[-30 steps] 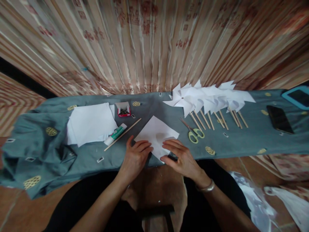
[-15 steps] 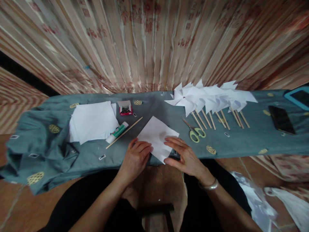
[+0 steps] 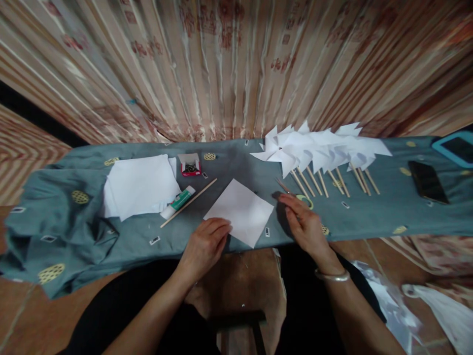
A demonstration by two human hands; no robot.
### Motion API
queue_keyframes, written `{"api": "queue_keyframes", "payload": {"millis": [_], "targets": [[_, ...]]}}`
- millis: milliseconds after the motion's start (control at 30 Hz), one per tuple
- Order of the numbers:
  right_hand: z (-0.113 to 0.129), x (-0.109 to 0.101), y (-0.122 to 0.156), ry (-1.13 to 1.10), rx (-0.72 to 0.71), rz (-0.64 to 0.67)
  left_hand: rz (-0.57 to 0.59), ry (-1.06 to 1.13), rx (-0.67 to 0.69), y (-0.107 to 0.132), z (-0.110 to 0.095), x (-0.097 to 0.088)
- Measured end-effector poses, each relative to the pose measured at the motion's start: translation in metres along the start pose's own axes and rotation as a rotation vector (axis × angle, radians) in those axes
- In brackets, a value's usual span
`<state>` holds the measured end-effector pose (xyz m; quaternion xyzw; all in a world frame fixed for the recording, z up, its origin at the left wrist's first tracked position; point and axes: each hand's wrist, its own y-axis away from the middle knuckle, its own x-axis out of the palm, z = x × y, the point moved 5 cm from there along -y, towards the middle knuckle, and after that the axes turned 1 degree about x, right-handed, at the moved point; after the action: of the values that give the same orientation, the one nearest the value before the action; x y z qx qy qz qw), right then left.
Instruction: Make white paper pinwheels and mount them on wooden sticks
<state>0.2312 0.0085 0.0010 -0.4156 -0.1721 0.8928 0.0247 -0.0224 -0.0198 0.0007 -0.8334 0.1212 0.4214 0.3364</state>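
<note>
A square sheet of white paper point(image 3: 242, 209) lies on the cloth in front of me, one corner towards the back. My left hand point(image 3: 209, 241) is at its near left edge, fingers closed together on the paper. Away from the sheet, my right hand point(image 3: 303, 222) is over the green-handled scissors point(image 3: 305, 199), fingers stretched out. It hides most of the scissors' handles; the blades point to the back left. A silver bangle circles the right wrist.
Left of the sheet are a wooden stick point(image 3: 190, 202), a green-and-white glue tube point(image 3: 178, 202), a red box of small pins point(image 3: 190, 165) and stacked white paper point(image 3: 142, 185). Several paper pinwheels point(image 3: 321, 148) lie at the back right. A phone point(image 3: 428, 182) is farther right.
My right hand has left the paper and moved right to the scissors. The left hand has stayed at the paper, which now lies flatter.
</note>
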Motion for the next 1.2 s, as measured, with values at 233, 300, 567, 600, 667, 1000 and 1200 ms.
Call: {"api": "queue_keyframes", "payload": {"millis": [233,300,567,600,667,1000,1200], "targets": [[-0.037,-0.025,0.001,0.365,0.129,-0.102,0.034,0.002,0.011,0.001,-0.001,0.005],[-0.037,-0.022,0.003,0.404,0.119,-0.057,0.037,0.009,0.011,0.001,-0.001,0.006],[-0.034,-0.018,0.004,0.513,0.117,-0.009,0.012,0.029,-0.048,-0.006,0.003,0.000],[-0.034,-0.018,0.004,0.520,0.120,-0.005,-0.010,0.009,-0.084,-0.007,0.008,-0.002],[-0.033,-0.018,0.005,0.526,0.115,0.003,-0.036,-0.047,-0.168,-0.009,0.020,-0.003],[-0.029,-0.018,0.006,0.509,0.093,0.006,-0.007,0.095,-0.405,-0.022,0.047,0.020],[-0.022,-0.013,0.006,0.492,0.059,-0.018,0.021,0.315,-0.611,-0.029,0.049,0.015]]}}
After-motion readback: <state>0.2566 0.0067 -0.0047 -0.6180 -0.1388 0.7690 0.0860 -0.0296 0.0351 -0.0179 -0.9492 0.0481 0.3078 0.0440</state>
